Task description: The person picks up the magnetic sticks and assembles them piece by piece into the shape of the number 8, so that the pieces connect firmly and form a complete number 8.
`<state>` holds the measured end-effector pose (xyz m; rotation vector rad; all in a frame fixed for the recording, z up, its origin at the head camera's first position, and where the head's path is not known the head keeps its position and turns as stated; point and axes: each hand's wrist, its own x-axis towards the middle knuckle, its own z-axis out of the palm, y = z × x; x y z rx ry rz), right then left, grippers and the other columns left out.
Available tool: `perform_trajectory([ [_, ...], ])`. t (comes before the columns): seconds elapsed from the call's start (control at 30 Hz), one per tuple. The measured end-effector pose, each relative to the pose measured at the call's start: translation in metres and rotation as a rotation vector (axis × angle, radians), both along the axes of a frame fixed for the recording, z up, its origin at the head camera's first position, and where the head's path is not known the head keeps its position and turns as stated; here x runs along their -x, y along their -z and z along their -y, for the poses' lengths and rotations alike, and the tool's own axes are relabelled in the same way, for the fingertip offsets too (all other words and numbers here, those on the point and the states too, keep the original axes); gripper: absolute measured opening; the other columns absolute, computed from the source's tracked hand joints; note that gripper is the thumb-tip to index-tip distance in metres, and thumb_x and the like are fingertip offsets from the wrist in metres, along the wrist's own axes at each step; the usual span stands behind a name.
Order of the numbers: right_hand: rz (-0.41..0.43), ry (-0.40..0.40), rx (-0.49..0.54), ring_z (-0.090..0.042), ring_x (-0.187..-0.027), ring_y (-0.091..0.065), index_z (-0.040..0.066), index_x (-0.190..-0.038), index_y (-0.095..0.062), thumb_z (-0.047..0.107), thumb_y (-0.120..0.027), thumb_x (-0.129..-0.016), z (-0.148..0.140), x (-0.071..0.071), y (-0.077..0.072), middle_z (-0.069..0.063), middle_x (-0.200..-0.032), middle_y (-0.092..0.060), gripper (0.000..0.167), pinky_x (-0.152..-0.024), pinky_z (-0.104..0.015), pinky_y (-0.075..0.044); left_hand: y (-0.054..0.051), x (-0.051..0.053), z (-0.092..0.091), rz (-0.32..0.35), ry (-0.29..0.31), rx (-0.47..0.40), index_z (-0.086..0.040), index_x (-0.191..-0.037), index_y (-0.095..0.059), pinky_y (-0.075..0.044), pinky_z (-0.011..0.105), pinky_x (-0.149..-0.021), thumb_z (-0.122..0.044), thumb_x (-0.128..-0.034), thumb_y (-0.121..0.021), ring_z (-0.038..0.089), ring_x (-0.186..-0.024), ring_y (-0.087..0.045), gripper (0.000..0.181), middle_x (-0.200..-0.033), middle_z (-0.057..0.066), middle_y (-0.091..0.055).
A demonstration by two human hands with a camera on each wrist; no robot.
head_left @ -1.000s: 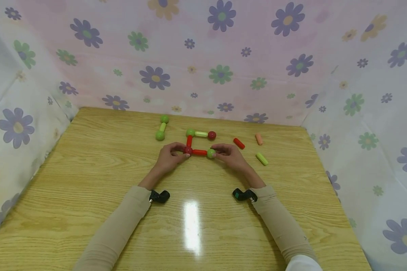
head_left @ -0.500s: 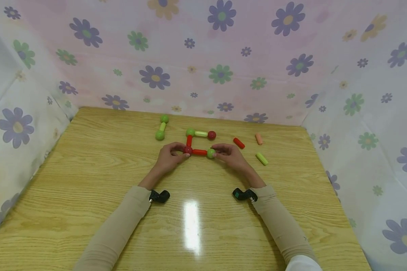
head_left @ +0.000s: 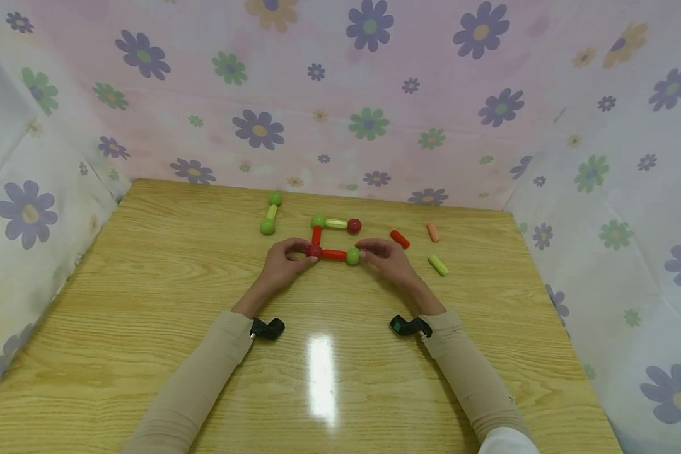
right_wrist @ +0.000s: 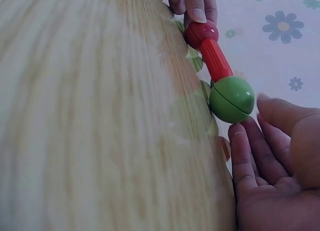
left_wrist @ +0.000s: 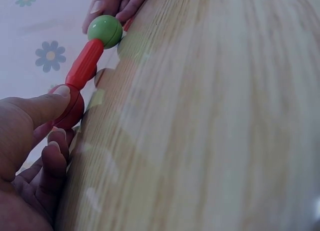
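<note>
My left hand (head_left: 280, 265) pinches a dark red ball (left_wrist: 73, 108) between thumb and fingers. From that ball a red rod (head_left: 335, 255) runs right to a green ball (right_wrist: 232, 99), and another red rod (head_left: 316, 236) runs back to a second green ball (head_left: 318, 221). A pale yellow-green rod (head_left: 337, 224) joins this one to another dark red ball (head_left: 354, 226). Beside the front green ball, my right hand (head_left: 390, 260) has its thumb and fingers spread around it. In the right wrist view a thin gap shows between thumb and ball.
Back left lies a yellow-green rod (head_left: 272, 212) with a green ball at each end. Loose on the right are a red rod (head_left: 400, 239), an orange rod (head_left: 434, 232) and a yellow-green rod (head_left: 438, 265). Flowered cloth (head_left: 369, 94) stands behind the wooden table (head_left: 159, 252).
My right thumb and fingers have loosened and drawn slightly right, off the front green ball. The left hand and the joined pieces stay in place.
</note>
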<state>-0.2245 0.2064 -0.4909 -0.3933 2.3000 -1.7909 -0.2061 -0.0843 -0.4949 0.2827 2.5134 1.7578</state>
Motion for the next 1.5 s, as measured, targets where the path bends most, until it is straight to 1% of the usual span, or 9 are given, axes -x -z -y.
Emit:
perform_trajectory([
  [0.2, -0.032, 0.113, 0.071, -0.009, -0.101, -0.067, -0.004, -0.127, -0.066, 0.011, -0.064, -0.101, -0.004, 0.001, -0.006, -0.022, -0.125, -0.067, 0.030, -0.086, -0.024, -0.056, -0.001, -0.001, -0.001, -0.006, 0.002, -0.005, -0.004, -0.121, -0.069, -0.049, 0.030, -0.076, -0.022, -0.0917, -0.079, 0.021, -0.086, -0.061, 0.035, -0.117, 0.014, -0.070],
  [0.53, -0.132, 0.517, 0.272, -0.019, -0.093, -0.069, -0.016, -0.117, -0.063, 0.003, -0.065, -0.099, -0.025, 0.014, -0.023, 0.002, -0.095, -0.071, 0.026, -0.081, -0.022, -0.056, -0.002, -0.002, -0.001, -0.008, 0.004, -0.014, -0.004, -0.120, -0.069, -0.049, 0.028, -0.074, -0.022, -0.0918, -0.078, 0.020, -0.084, -0.060, 0.035, -0.116, 0.014, -0.070],
  [0.63, -0.128, 0.574, 0.253, -0.022, -0.094, -0.068, -0.017, -0.115, -0.063, 0.001, -0.064, -0.098, -0.033, 0.013, -0.028, -0.002, -0.095, -0.071, 0.024, -0.080, -0.020, -0.056, -0.002, -0.002, -0.001, -0.008, 0.004, -0.013, -0.004, -0.121, -0.069, -0.049, 0.028, -0.075, -0.022, -0.0919, -0.078, 0.020, -0.085, -0.060, 0.035, -0.117, 0.014, -0.070],
  [0.9, -0.152, 0.528, 0.022, -0.022, -0.098, -0.061, -0.019, -0.116, -0.064, -0.007, -0.060, -0.095, -0.036, -0.006, -0.047, -0.036, -0.119, -0.061, 0.025, -0.078, -0.014, -0.049, 0.000, -0.003, -0.001, -0.007, 0.004, -0.009, -0.004, -0.121, -0.069, -0.049, 0.029, -0.075, -0.022, -0.0923, -0.078, 0.020, -0.086, -0.060, 0.035, -0.116, 0.014, -0.070],
  [0.97, -0.155, 0.497, -0.029, -0.029, -0.102, -0.058, -0.020, -0.118, -0.063, -0.007, -0.061, -0.095, -0.035, -0.010, -0.049, -0.037, -0.122, -0.058, 0.026, -0.080, -0.014, -0.048, 0.001, -0.003, -0.001, -0.009, 0.005, -0.011, -0.004, -0.121, -0.069, -0.049, 0.030, -0.076, -0.022, -0.0923, -0.078, 0.021, -0.086, -0.060, 0.035, -0.116, 0.014, -0.070],
  [1.07, -0.133, 0.453, -0.109, -0.033, -0.106, -0.056, -0.015, -0.121, -0.064, -0.004, -0.063, -0.095, -0.039, -0.003, -0.037, -0.033, -0.123, -0.058, 0.029, -0.080, -0.014, -0.046, 0.001, -0.003, -0.001, -0.007, 0.002, -0.010, -0.004, -0.121, -0.069, -0.049, 0.032, -0.077, -0.022, -0.0923, -0.078, 0.022, -0.088, -0.061, 0.034, -0.116, 0.014, -0.070],
  [1.2, -0.119, 0.396, -0.219, -0.026, -0.097, -0.062, -0.009, -0.125, -0.065, 0.001, -0.068, -0.095, -0.048, 0.010, -0.018, -0.029, -0.118, -0.065, 0.032, -0.075, -0.013, -0.047, 0.000, -0.002, -0.002, -0.001, -0.003, -0.005, -0.006, -0.121, -0.069, -0.049, 0.030, -0.077, -0.022, -0.0925, -0.078, 0.021, -0.088, -0.061, 0.034, -0.117, 0.012, -0.070],
  [1.37, -0.104, 0.363, -0.300, -0.015, -0.084, -0.063, -0.010, -0.123, -0.067, 0.004, -0.071, -0.094, -0.049, 0.012, -0.018, -0.031, -0.114, -0.068, 0.032, -0.069, -0.012, -0.048, 0.000, -0.002, -0.001, -0.005, -0.002, -0.005, -0.006, -0.121, -0.069, -0.049, 0.028, -0.076, -0.023, -0.0923, -0.078, 0.020, -0.088, -0.061, 0.034, -0.117, 0.012, -0.070],
  [1.5, -0.080, 0.375, -0.343, -0.026, -0.092, -0.067, -0.009, -0.120, -0.069, 0.008, -0.072, -0.093, -0.047, 0.012, -0.021, -0.029, -0.115, -0.069, 0.031, -0.071, -0.015, -0.049, 0.000, -0.002, 0.000, -0.008, -0.003, -0.003, -0.006, -0.121, -0.070, -0.049, 0.027, -0.076, -0.023, -0.0921, -0.078, 0.019, -0.088, -0.061, 0.034, -0.117, 0.012, -0.071],
])
